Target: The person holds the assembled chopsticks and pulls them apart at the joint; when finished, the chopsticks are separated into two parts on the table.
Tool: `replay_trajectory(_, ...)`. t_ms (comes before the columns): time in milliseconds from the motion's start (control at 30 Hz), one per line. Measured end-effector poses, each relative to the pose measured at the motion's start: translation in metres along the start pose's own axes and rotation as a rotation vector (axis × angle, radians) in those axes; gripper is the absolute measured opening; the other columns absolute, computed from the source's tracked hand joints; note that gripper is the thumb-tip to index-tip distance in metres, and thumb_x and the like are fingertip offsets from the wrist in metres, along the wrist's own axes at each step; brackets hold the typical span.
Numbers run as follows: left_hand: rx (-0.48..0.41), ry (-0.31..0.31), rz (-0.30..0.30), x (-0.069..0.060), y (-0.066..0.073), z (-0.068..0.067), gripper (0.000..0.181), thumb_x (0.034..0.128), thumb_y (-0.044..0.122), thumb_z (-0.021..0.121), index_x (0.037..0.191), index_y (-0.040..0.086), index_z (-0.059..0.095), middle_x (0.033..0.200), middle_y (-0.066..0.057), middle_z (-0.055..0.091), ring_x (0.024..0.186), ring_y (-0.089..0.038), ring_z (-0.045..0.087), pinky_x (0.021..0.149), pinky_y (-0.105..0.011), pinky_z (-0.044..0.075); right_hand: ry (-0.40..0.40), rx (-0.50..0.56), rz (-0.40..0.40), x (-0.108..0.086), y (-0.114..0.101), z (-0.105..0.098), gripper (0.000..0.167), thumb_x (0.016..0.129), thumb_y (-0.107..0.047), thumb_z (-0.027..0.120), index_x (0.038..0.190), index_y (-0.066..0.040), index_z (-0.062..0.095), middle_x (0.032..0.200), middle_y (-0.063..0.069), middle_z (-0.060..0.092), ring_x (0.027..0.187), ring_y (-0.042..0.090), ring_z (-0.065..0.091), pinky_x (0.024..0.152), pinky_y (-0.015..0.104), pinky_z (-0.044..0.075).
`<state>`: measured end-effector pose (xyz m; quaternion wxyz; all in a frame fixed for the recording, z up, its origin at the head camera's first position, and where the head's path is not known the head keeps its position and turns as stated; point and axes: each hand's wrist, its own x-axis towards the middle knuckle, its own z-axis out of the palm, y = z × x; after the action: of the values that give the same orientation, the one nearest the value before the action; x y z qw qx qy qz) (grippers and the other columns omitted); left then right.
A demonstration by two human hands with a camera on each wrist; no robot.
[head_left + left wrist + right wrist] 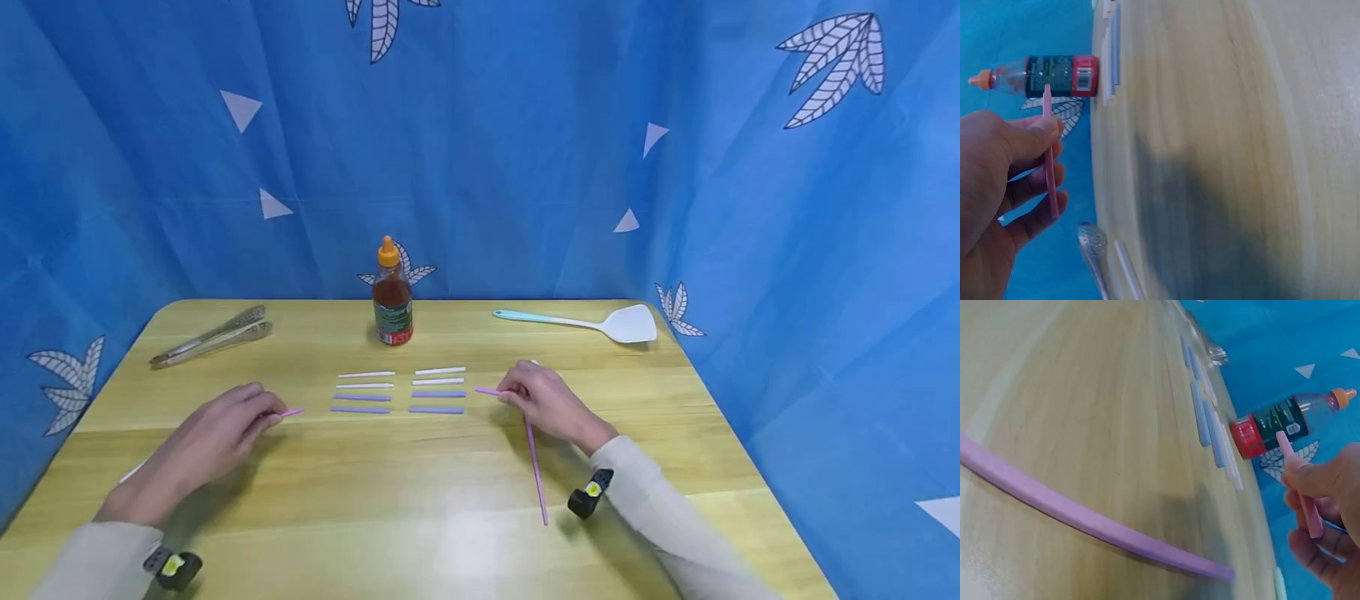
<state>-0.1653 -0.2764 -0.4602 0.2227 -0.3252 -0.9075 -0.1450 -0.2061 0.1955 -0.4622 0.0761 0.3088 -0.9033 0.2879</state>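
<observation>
1. Left hand [228, 425]: thumb and fingers pinch a short, slim pink stick [294, 411], near end of it sticking out toward table middle.
2. Right hand [546, 398]: same kind of pinch, on a second short pink stick [486, 391], tip pointing left.
3. Key relation: both held sticks lie roughly sideways, long axes about parallel to the laid-out sticks, which sit between the hands. Right hand's stick tip is just beside the right column; left hand's is a bit farther from the left column. Right is nearer.
4. Left column: two thin white sticks [365, 386] behind two thin purple sticks [361, 410]. Left pink tip about level with the nearest purple one.
5. Right column: two white sticks [440, 370], then two purple sticks [438, 410]. Right pink tip about level with the farther purple one.
6. Long pinkish-purple stick [536, 471] by right wrist, running front to back; far end hidden.
7. White stick [132, 472] mostly behind left wrist.
8. Farther back on pale wooden table [360, 533]: metal tongs [213, 337] left, orange-capped sauce bottle [393, 304] behind columns, white-and-turquoise spatula [630, 324] right.
</observation>
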Motion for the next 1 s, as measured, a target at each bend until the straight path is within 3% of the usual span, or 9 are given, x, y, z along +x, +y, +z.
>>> replay_trajectory(100,-0.015,-0.049,-0.014,0.004,-0.002,-0.002,0.026,0.0860,0.000,0.089,0.102,0.017,0.079,0.094,0.009,0.069,0.083,-0.009,0.064,0.073,-0.040,0.058,0.021,0.043,0.046,0.002,0.001,-0.004,0.005,0.103,-0.015,0.078,0.102,-0.011,0.081,0.086,-0.004,0.063,0.077,0.009,0.053,0.068,0.025,0.047)
replay_trajectory(200,-0.030,-0.091,-0.016,0.007,0.001,0.002,0.023,0.0889,0.004,0.088,0.105,0.019,0.080,0.099,0.008,0.074,0.091,-0.017,0.071,0.081,-0.045,0.061,0.015,0.053,0.054,0.007,-0.003,0.005,0.006,0.102,-0.017,0.079,0.104,-0.013,0.082,0.089,-0.004,0.066,0.079,0.009,0.054,0.070,0.025,0.047)
replay_trajectory(500,-0.096,-0.172,-0.056,0.008,0.014,0.022,0.021,0.0940,0.003,0.083,0.111,0.015,0.081,0.106,0.004,0.076,0.101,-0.019,0.073,0.088,-0.046,0.063,0.005,0.032,0.052,0.007,-0.015,0.032,0.007,0.102,-0.017,0.078,0.108,-0.013,0.080,0.094,-0.003,0.068,0.080,0.008,0.057,0.071,0.024,0.050)
replay_trajectory(633,-0.110,-0.214,-0.060,0.012,0.018,0.029,0.021,0.0956,0.004,0.082,0.113,0.015,0.081,0.108,0.003,0.076,0.104,-0.021,0.073,0.092,-0.047,0.064,-0.038,0.029,0.041,0.009,-0.021,0.041,0.009,0.103,-0.017,0.076,0.110,-0.013,0.079,0.095,-0.003,0.067,0.083,0.008,0.058,0.074,0.024,0.052)
replay_trajectory(833,-0.134,-0.208,-0.037,0.021,0.026,0.040,0.022,0.0946,0.004,0.083,0.110,0.019,0.080,0.106,0.006,0.076,0.102,-0.019,0.073,0.091,-0.047,0.064,-0.088,-0.007,-0.007,0.015,-0.034,0.055,0.006,0.103,-0.018,0.077,0.107,-0.013,0.078,0.095,-0.003,0.066,0.084,0.008,0.059,0.075,0.024,0.053)
replay_trajectory(1000,-0.134,-0.256,-0.047,0.031,0.032,0.049,0.019,0.0976,0.007,0.081,0.110,0.021,0.079,0.109,0.006,0.077,0.104,-0.019,0.073,0.094,-0.047,0.063,-0.115,-0.047,-0.053,0.019,-0.043,0.062,0.008,0.104,-0.019,0.076,0.106,-0.012,0.078,0.093,-0.002,0.066,0.084,0.009,0.060,0.075,0.023,0.054)
